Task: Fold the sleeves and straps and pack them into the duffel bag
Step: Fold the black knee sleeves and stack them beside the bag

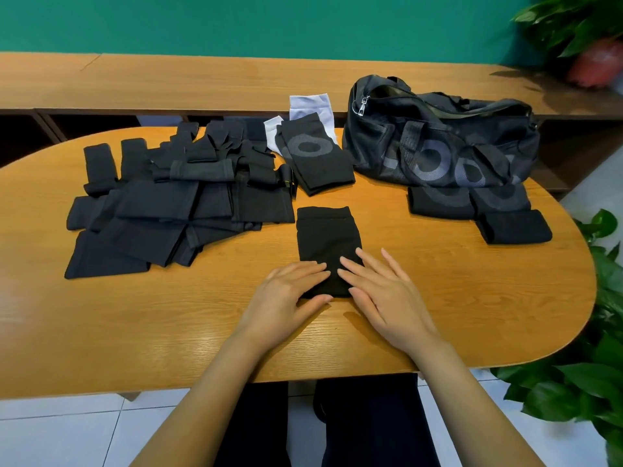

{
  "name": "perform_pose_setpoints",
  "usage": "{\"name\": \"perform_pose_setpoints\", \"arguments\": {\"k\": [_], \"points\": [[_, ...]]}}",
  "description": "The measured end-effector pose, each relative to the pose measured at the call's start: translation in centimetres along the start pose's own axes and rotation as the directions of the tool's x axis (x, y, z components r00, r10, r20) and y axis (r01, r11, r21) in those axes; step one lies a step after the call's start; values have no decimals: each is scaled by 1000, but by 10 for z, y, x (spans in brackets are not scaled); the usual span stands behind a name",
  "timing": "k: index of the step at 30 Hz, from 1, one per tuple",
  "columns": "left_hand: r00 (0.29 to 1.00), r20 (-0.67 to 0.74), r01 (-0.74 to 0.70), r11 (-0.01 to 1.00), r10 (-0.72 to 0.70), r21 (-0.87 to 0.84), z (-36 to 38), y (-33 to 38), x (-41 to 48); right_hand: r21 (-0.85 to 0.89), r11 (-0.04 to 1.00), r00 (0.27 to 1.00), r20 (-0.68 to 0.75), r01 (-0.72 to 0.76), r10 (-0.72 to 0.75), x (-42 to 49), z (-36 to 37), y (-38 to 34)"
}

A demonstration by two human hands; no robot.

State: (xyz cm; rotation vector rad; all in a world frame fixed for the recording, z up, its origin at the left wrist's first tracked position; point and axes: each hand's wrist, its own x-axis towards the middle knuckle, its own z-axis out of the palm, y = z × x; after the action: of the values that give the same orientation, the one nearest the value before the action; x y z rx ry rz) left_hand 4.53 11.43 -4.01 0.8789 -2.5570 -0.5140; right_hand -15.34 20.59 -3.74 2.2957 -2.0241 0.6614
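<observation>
A black sleeve (326, 237) lies flat in the middle of the wooden table (168, 332). My left hand (286, 294) and my right hand (381, 291) both rest on its near end with straight fingers, touching the fabric from either side. A pile of unfolded black sleeves and straps (175, 193) covers the left of the table. Black sleeves with a grey ring (313, 156) lie behind the flat one, on top of white ones (310, 104). The black duffel bag (441, 136) sits at the back right, with folded black sleeves (478, 210) in front of it.
A wooden bench or shelf (202, 82) runs along the green wall behind the table. Leafy plants (593, 332) stand at the right edge, another with a red pot (593, 62) at the back right. White tiled floor lies below.
</observation>
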Motion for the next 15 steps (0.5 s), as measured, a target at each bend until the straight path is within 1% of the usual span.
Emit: {"name": "perform_pose_setpoints", "arguments": {"k": [3,7,12,15], "points": [[1000,2,-2,1000,2,1,0,-1,0,-7,999,998,46,-39,39,1,2,0],[1000,-16,-7,1000,7,3,1,-1,0,-18,999,996,71,-44,45,2,2,2],[997,-81,-21,1000,20,-8,1,-2,-2,-10,999,997,68,-42,43,1,1,2],[991,-130,-33,999,31,-12,0,0,-3,1,1000,1000,14,-27,27,0,2,2]]}}
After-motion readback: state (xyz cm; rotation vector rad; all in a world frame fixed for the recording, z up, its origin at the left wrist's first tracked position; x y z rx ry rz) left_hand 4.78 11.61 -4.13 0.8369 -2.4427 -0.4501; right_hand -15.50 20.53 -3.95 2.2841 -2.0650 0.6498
